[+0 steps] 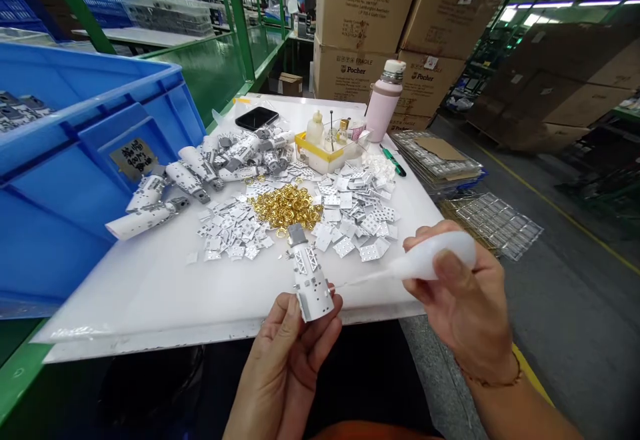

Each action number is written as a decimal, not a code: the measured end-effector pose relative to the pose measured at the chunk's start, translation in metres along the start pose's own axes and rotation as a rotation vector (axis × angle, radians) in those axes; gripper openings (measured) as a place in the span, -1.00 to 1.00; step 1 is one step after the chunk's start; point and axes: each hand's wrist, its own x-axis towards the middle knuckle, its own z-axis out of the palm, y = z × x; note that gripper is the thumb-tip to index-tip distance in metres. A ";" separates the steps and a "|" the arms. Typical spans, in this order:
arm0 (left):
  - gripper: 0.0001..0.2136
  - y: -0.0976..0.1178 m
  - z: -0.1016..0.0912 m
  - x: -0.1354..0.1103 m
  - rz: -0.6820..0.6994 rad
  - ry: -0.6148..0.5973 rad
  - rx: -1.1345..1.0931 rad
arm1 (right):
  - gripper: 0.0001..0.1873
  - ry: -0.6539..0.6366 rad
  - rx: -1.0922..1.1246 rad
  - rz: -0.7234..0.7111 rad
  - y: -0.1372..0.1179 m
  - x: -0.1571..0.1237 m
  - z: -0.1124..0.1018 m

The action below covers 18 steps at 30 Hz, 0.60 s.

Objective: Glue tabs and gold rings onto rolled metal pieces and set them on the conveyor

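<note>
My left hand (295,347) grips the lower end of a white cylindrical model part (311,280), which has small grey details and a grey block at its top. In my right hand (465,293) is a white squeeze bottle (430,257) with a long thin nozzle. The nozzle's tip points left and meets, or nearly meets, the side of the model part. Just beyond the part lies a heap of small gold rings (287,207). Flat white panels with holes (235,227) spread to the left of the rings, and more such panels (360,207) to their right.
Finished-looking white cylinders (187,180) pile beside a blue crate (100,133) at left. Behind are a yellow-edged tray (323,157) of small bottles, a phone (257,118), a pink flask (384,103) and a green-handled tool (393,160). Cartons (360,73) stand past the table (165,300).
</note>
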 end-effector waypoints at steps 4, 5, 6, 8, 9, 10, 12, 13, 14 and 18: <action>-0.85 -0.001 -0.002 0.001 0.014 0.005 -0.002 | -0.85 0.049 -0.174 -0.289 0.002 -0.005 0.014; -0.84 0.000 -0.002 0.001 0.018 0.005 0.005 | -0.86 0.057 -0.192 -0.339 0.003 -0.005 0.016; -0.83 0.000 -0.002 0.001 0.020 0.005 0.014 | -0.87 0.061 -0.204 -0.383 0.004 -0.005 0.019; -0.81 0.000 -0.001 0.001 0.023 0.000 0.027 | -0.89 0.066 -0.221 -0.430 0.004 -0.003 0.021; -0.80 0.001 -0.001 0.001 0.023 -0.005 0.031 | -0.90 0.070 -0.230 -0.445 0.005 -0.003 0.022; -0.80 0.001 0.000 0.001 0.022 -0.008 0.033 | -0.91 0.072 -0.241 -0.453 0.005 -0.002 0.022; -0.80 0.000 -0.001 0.002 0.016 -0.014 0.037 | -0.92 0.079 -0.268 -0.458 0.005 -0.002 0.022; -0.81 0.000 -0.001 0.002 0.015 -0.015 0.037 | -0.93 0.083 -0.279 -0.456 0.004 -0.002 0.022; -0.81 0.000 -0.001 0.002 0.014 -0.016 0.036 | -0.94 0.086 -0.286 -0.456 0.004 -0.002 0.022; -0.80 0.000 -0.002 0.004 0.013 -0.031 0.037 | -0.95 0.081 -0.287 -0.453 0.004 -0.004 0.021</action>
